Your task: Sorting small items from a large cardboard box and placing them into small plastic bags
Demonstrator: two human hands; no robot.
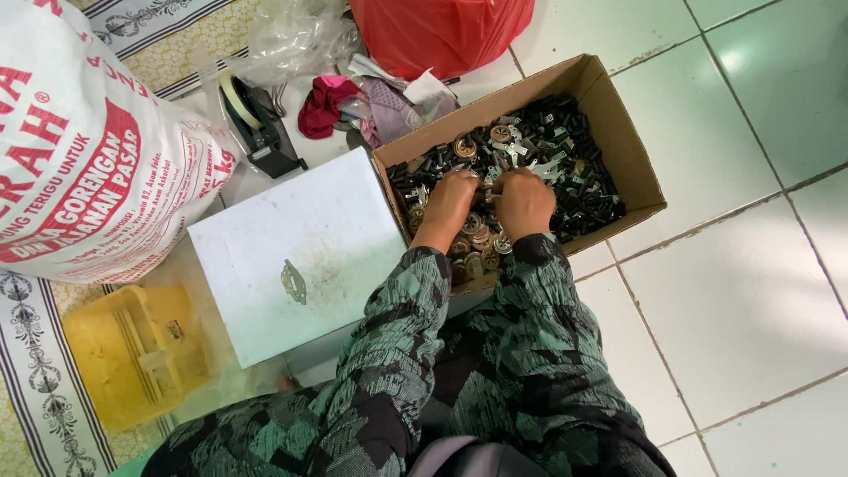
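Observation:
Both my hands are down inside an open cardboard box [618,124] filled with several small black parts [587,208] and round brass-coloured metal pieces [481,237]. My left hand [449,205] rests on the pile with curled fingers, close beside my right hand [525,201], also curled; the fingertips of both are buried among the parts, so whether they grip anything is hidden. My arms wear green-and-black patterned sleeves [495,344].
A white box [291,230] with one flat metal piece [294,281] on it sits left of the cardboard box. A big printed sack [79,141], a tape dispenser [256,124], a yellow container [132,353], a red plastic bag [442,31] and cloth scraps [353,102] lie around. White floor tiles [751,291] at right.

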